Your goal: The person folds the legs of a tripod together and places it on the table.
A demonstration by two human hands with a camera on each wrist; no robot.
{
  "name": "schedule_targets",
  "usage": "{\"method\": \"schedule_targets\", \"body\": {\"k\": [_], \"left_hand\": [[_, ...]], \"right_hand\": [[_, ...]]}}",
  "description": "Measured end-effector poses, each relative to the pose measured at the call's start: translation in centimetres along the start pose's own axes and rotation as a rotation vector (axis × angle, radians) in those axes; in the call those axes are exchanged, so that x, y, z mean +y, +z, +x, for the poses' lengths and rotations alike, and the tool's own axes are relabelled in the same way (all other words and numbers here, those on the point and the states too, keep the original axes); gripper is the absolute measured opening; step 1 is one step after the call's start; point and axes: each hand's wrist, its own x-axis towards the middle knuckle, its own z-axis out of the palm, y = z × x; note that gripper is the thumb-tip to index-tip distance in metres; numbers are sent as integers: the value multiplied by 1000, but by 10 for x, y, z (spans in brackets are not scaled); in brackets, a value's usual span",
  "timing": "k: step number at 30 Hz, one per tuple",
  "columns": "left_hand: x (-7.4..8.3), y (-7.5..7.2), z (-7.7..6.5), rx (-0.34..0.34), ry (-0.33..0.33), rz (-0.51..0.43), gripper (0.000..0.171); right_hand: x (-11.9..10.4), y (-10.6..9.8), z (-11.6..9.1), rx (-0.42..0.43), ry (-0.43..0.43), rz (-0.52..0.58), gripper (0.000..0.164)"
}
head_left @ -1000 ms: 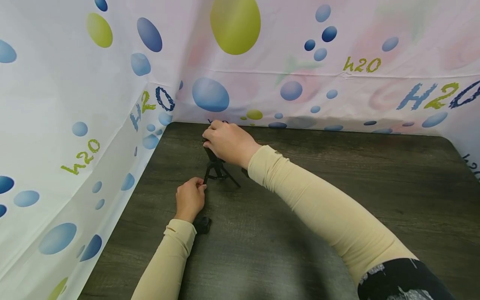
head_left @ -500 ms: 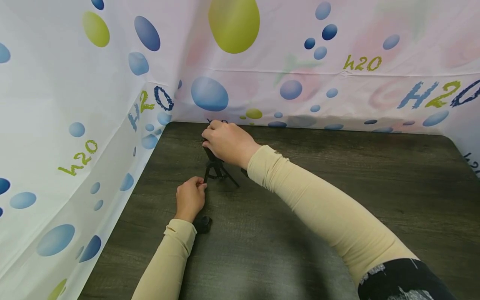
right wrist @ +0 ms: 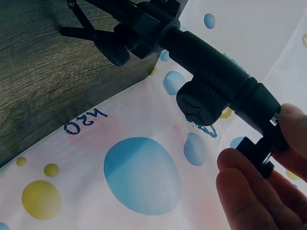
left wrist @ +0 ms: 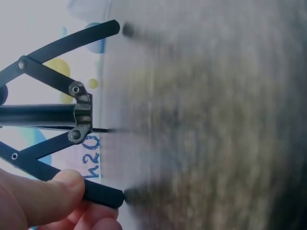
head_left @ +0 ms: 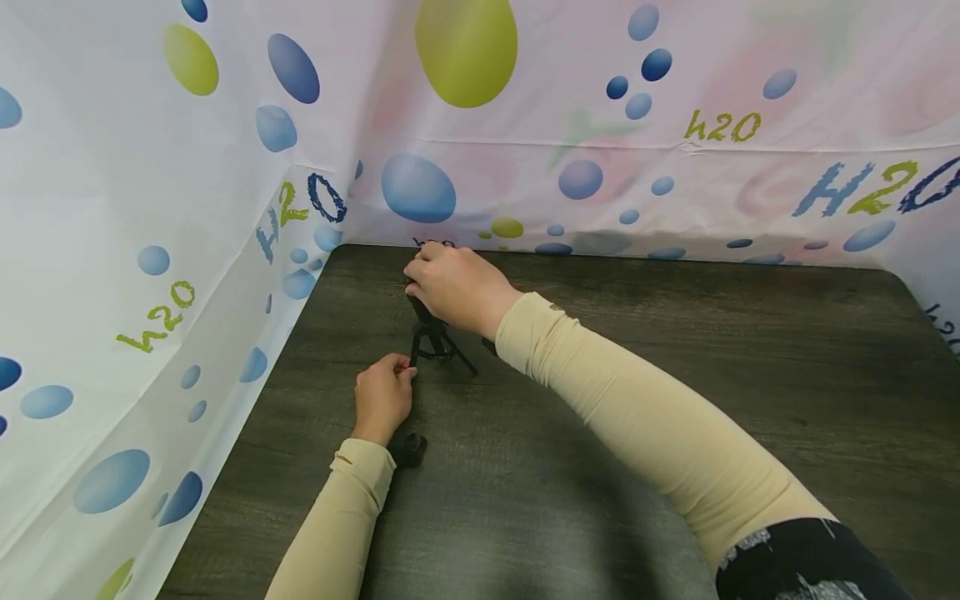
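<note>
"Pinching one leg of a black tabletop tripod near its foot with the left hand, with thumb and fingers drawn narrow."

"And with the right hand?"

"Holding the small mount at the tripod's top, between thumb and curled fingers."

"Placed where?"

"Towards the far left corner of the dark wood-grain table, roughly upright by the left wrist view. Cannot tell whether touching down on every foot."

"Done so far?"

"Would count the legs as opened: can see them splayed, with braces angled out from the collar on the centre column."

"Left, then?"

"Judging only from this: not yet released by either hand, so not yet standing free. Cannot tell whether spread to the full, nor whether tightened at the ridged knob; can see only that neither hand's fingers on that."

"Calling it finished?"

"Rather, well along but unsettled."
</note>
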Motion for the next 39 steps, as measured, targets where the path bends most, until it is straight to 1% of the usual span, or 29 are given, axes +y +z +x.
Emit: {"method": "schedule_targets", "body": {"k": [7, 15, 22, 27, 36, 39], "left_hand": [[0, 1, -1, 10, 1, -9, 11], [2, 4, -2, 22, 24, -23, 11], [6, 5, -2, 12, 0, -39, 11], [8, 6, -2, 20, 7, -41, 10], [8, 9, -3, 32, 8, -53, 10], [9, 9, -3, 31, -2, -59, 9]], "right_hand": [[0, 2, -4, 29, -17, -1, 23], [1, 2, -6, 39, -25, 11, 22], [2, 2, -7, 41, -20, 28, 21], [4, 2, -8, 46, -19, 39, 22], [3, 2, -10, 69, -38, -3, 22], [3, 1, -10, 75, -40, 2, 22]]}}
